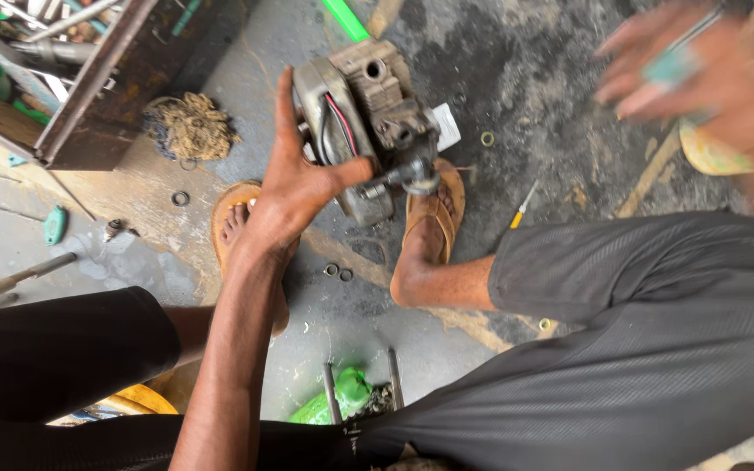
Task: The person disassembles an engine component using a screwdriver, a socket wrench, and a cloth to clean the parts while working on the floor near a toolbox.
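Note:
My left hand (294,187) grips a small, dirty grey engine (368,105) by its side, thumb pressed across the casing and fingers stretched up along it. The engine is held tilted above the concrete floor, between my two sandalled feet (429,227). Red and black wires run over its housing. At the upper right my right hand (700,78) is motion-blurred, away from the engine, fingers spread. A thin metal piece with a teal part shows at its fingers, but the grip is unclear.
A rusty metal tool box (89,96) stands at the upper left beside a wad of fibre waste (189,126). Small rings (338,272), a yellow-handled screwdriver (521,209) and a hammer (19,279) lie on the floor. A green bag (342,397) sits by my knees.

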